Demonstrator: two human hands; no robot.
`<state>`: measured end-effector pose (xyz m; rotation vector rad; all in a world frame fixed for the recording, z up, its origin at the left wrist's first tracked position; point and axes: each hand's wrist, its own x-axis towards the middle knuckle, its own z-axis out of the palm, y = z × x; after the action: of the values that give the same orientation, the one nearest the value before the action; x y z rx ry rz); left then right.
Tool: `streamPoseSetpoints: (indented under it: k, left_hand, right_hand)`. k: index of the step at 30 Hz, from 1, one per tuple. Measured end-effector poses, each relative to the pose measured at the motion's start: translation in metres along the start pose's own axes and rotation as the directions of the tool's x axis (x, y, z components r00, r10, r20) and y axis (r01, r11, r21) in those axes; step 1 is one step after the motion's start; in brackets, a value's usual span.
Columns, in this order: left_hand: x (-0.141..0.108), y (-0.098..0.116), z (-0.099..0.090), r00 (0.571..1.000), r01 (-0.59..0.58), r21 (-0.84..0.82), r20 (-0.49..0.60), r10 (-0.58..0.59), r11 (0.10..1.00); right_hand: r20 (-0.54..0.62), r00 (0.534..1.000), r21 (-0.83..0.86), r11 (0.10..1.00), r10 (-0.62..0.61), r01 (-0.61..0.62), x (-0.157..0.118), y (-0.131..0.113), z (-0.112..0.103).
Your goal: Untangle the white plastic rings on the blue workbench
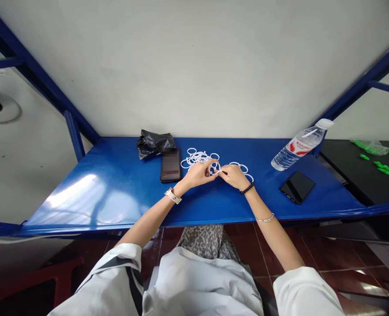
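Fingers of the left hand (198,174) and right hand (233,175) are nearly closed, both on a white ring (214,167) held between them above the blue surface (194,206). Just beyond the left hand lies a heap of white rings (196,157); a few loose rings (243,167) sit by the right hand. Left of the heap stand out a phone (171,166) and, farther, a crumpled black bag (153,142).

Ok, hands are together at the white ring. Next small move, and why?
I'd steady the white ring with the left hand and make a small adjustment with the right fingertips: the left hand holds it raised, while the right hand pinches at its edge.
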<state>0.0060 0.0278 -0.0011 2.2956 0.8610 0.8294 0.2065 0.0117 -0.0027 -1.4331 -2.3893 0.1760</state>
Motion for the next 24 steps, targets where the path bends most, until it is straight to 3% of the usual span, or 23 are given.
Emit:
streamPoseSetpoints:
  k: [8, 13, 24]
  left_hand:
    - [0.0020, -0.0007, -0.0010, 0.993, 0.095, 0.041, -0.073, -0.092, 0.995]
    - [0.0024, -0.0005, -0.0020, 0.979, 0.154, -0.012, -0.131, -0.155, 0.988]
    - [0.0021, 0.0038, -0.0034, 0.984, 0.132, -0.039, -0.114, -0.136, 0.991]
  right_hand:
    - [-0.057, 0.998, -0.004, 1.000, -0.015, 0.015, -0.0012, -0.0017, -0.0005]
    - [-0.130, 0.990, 0.146, 0.987, -0.051, 0.069, -0.0036, -0.0017, -0.0033]
    - [-0.171, 0.983, 0.267, 0.957, -0.065, 0.110, -0.0047, -0.0032, -0.0067]
